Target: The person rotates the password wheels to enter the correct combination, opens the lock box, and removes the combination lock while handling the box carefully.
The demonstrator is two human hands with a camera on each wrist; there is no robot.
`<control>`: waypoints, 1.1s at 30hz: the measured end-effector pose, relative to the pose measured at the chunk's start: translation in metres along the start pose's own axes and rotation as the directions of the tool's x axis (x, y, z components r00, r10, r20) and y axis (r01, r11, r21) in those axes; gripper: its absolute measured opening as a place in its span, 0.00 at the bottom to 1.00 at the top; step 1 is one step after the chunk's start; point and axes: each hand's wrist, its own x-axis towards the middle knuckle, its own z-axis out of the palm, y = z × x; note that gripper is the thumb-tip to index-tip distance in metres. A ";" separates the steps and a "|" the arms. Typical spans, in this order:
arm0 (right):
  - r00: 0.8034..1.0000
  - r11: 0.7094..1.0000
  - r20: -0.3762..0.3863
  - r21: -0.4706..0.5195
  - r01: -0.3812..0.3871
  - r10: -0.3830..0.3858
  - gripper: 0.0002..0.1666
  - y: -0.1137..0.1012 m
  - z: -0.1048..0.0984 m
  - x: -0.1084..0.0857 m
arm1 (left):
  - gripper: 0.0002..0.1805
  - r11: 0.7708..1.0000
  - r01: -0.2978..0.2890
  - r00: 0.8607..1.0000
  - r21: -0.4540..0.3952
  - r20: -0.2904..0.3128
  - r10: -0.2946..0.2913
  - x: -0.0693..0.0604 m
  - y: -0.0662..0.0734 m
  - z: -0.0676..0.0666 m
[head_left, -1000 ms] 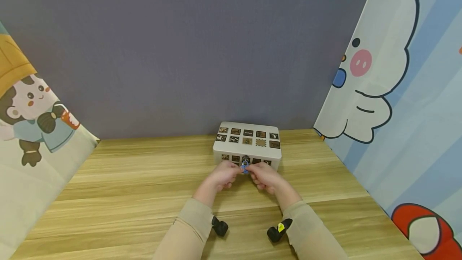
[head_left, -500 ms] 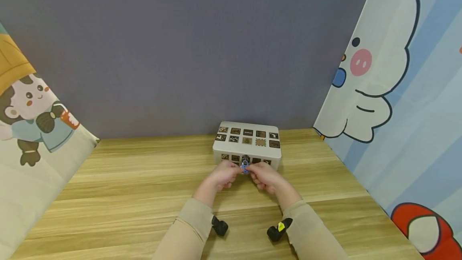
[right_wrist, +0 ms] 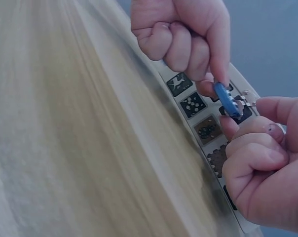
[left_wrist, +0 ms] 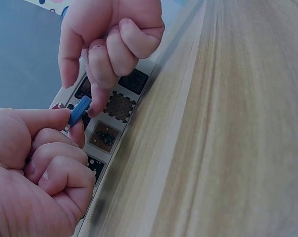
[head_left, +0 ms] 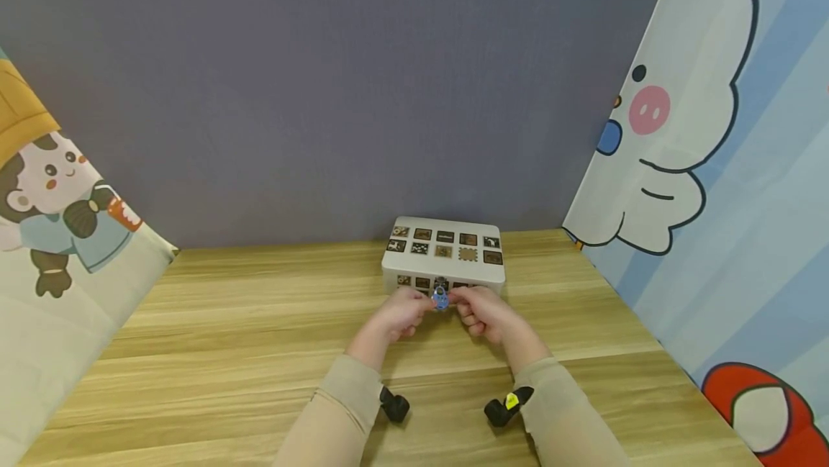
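A small blue padlock hangs at the front clasp of a white box with dark square pictures. My left hand pinches the padlock between thumb and index finger, other fingers curled in. Just right of it is my right hand, its thumb and index finger spread apart and the rest folded. In the left wrist view, the right index fingertip lies against or very close to the padlock; contact is hard to tell. The right thumb points toward the clasp in the right wrist view.
The box stands at the back of a wood-grain table, close to a grey panel. Cartoon-printed cloths border the left and right sides. A black wrist camera is strapped at the left sleeve, another at the right.
My right hand has shifted slightly to the right, and its thumb and index finger have parted from the padlock. More of the padlock shows. The left hand keeps its grip in place.
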 end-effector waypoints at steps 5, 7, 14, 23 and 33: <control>1.000 1.000 0.001 -0.008 -0.005 0.005 0.15 -0.002 -0.005 0.000 | 0.15 1.000 0.002 1.000 0.011 -0.001 -0.002 -0.001 0.002 0.000; 1.000 1.000 0.003 -0.014 -0.003 0.003 0.15 -0.002 -0.007 -0.001 | 0.15 1.000 0.002 1.000 0.014 -0.002 -0.002 -0.001 0.001 0.000; 1.000 0.997 -0.019 -0.078 0.018 -0.020 0.14 -0.005 -0.007 -0.004 | 0.15 1.000 -0.011 1.000 0.009 0.001 0.011 -0.001 0.000 0.000; 0.999 0.983 -0.014 -0.182 0.027 -0.030 0.19 -0.007 -0.003 -0.006 | 0.15 1.000 -0.008 1.000 0.016 0.003 0.008 -0.001 0.000 -0.001; 0.998 0.972 0.017 -0.225 0.069 -0.066 0.22 -0.002 0.002 -0.004 | 0.15 1.000 -0.014 1.000 0.000 0.006 0.014 -0.002 0.000 0.000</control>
